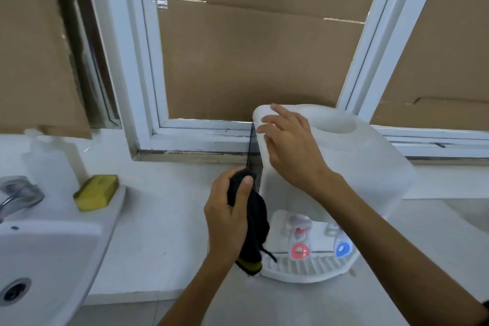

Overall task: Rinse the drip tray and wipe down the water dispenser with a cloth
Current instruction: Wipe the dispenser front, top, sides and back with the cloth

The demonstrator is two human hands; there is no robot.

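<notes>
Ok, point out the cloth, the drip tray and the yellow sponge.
cloth point(255, 217), head view, dark bunched middle below the thumb.
drip tray point(304, 268), head view, slotted grille.
yellow sponge point(96, 192), head view, top face.

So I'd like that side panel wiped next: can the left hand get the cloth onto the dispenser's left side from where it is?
Probably yes. The left hand grips the cloth right beside the dispenser, nothing between them; the right hand rests higher, near the top.
</notes>
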